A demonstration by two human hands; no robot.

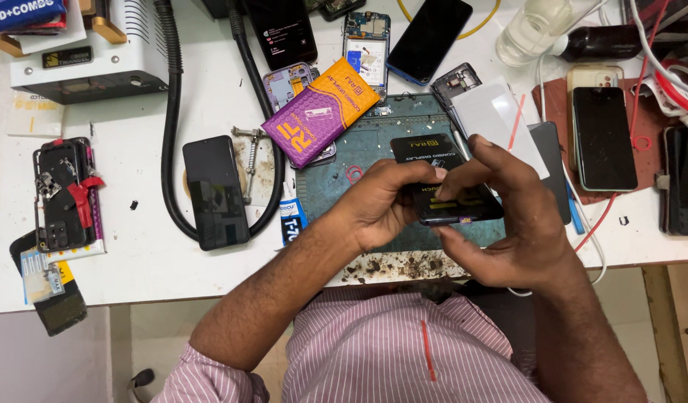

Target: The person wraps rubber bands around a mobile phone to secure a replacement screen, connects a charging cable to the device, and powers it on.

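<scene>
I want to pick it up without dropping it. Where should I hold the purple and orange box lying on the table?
The flat purple and orange cardboard box lies tilted, partly resting on an opened phone frame. Probably best to come from above and pinch its two long edges near the middle: it is thin and narrow enough there, and both edges look free.

Black box [442, 183] in both hands: matt card, glossy lettering. Purple-orange packet [319, 112]: glossy printed card. Work mat [359, 160]: teal, matt, rubbery (worn, stained). Table [142, 254]: white smooth laminate, front edge chipped. Phone [215, 192]: glossy glass. Shirt [388, 351]: striped cloth.
</scene>
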